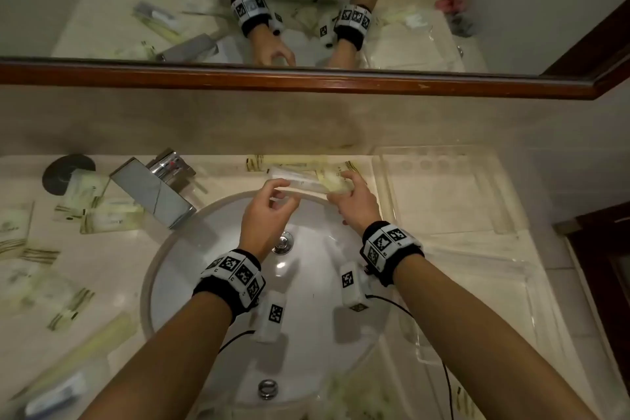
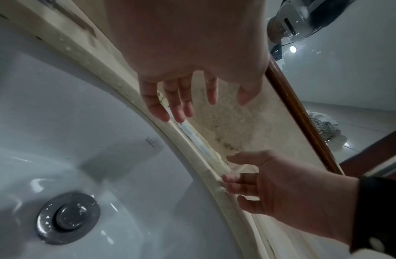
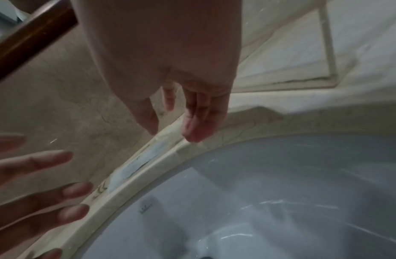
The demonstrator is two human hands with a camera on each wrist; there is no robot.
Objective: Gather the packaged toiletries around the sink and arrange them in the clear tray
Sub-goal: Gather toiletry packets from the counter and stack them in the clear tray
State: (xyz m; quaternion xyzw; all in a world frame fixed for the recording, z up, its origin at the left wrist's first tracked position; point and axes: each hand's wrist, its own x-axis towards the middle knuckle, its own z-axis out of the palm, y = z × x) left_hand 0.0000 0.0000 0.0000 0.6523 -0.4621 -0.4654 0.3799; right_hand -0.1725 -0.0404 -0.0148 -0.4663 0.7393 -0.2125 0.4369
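A long clear packet (image 1: 306, 182) with a white strip inside hangs over the back rim of the sink, stretched between my two hands. My right hand (image 1: 341, 186) pinches its right end, thumb on one side and fingers on the other (image 3: 168, 133). My left hand (image 1: 278, 191) is at the packet's left end with fingers nearly straight (image 2: 168, 117); its thumb and forefinger tips sit beside the packet (image 2: 197, 140) without a clear grip. The clear tray (image 1: 385, 187) stands on the counter just right of my right hand. Several more packets (image 1: 109, 215) lie on the left counter.
The chrome faucet (image 1: 160, 187) juts over the white basin (image 1: 204, 249) at the left. Another packet (image 1: 259, 164) lies against the back wall behind my hands. A second clear plastic piece (image 1: 494, 283) lies at the front right. A mirror with a wooden frame (image 1: 306, 78) is above.
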